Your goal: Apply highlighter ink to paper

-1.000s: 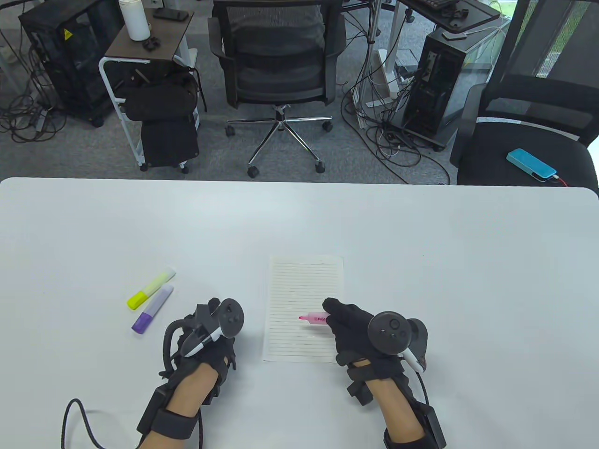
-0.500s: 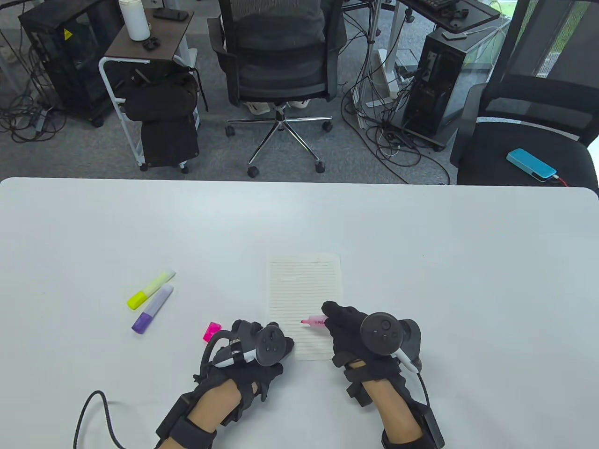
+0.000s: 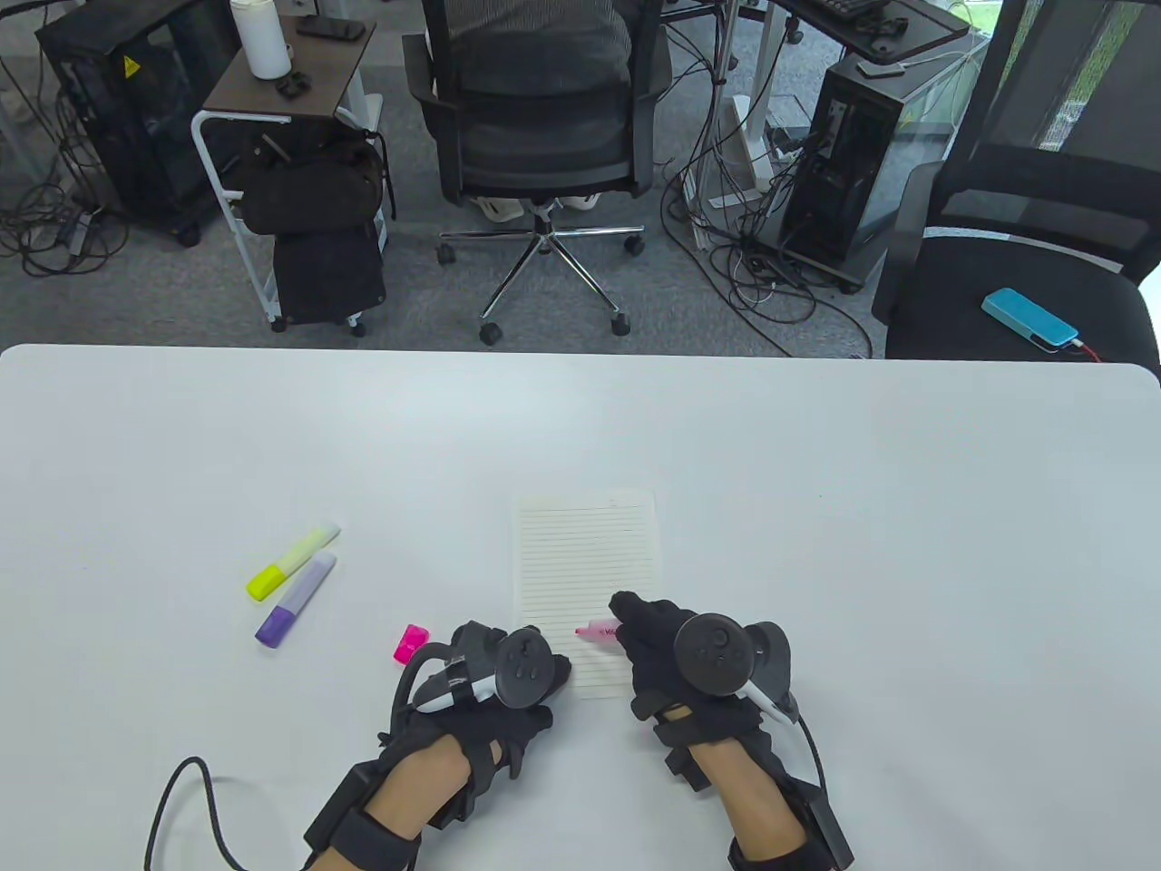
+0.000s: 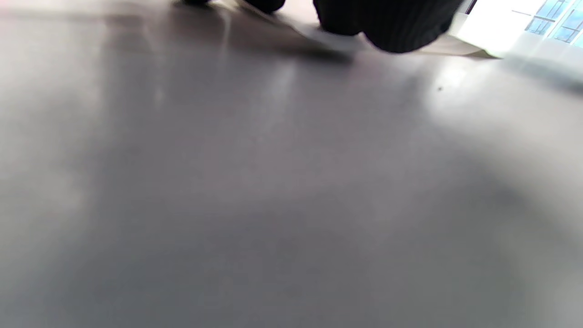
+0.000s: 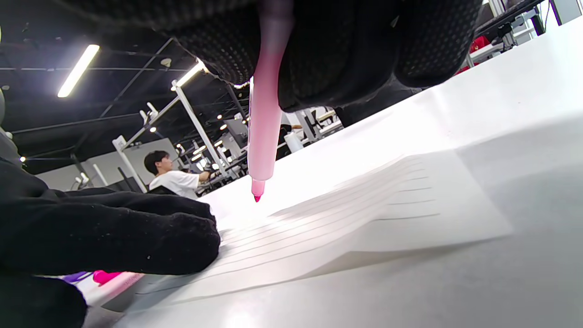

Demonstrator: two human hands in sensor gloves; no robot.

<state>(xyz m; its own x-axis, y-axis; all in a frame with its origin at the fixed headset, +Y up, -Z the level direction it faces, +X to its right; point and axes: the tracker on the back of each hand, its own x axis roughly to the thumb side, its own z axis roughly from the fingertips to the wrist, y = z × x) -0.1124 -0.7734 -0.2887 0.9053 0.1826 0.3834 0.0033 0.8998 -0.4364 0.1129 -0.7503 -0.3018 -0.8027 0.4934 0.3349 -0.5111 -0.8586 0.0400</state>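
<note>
A lined sheet of paper [image 3: 585, 562] lies on the white table [image 3: 816, 508]. My right hand [image 3: 662, 649] grips an uncapped pink highlighter [image 3: 599, 630], tip pointing left over the sheet's lower part. In the right wrist view the highlighter [image 5: 264, 136] hangs tip down, a little above the paper [image 5: 364, 214]. My left hand [image 3: 517, 671] rests flat on the sheet's lower left corner, fingers [image 5: 136, 237] spread on it; nothing is held in it. The pink cap [image 3: 410, 643] lies on the table left of that hand.
A yellow highlighter [image 3: 292, 561] and a purple highlighter [image 3: 296, 599] lie capped, side by side, at the table's left. Office chairs, a cart and computer towers stand beyond the far edge. The left wrist view shows mostly blurred table [image 4: 273, 182].
My left hand moved right from beside the paper onto its lower left corner, leaving the pink cap on the table. The right hand and highlighter shifted slightly left and down. The paper slid a little.
</note>
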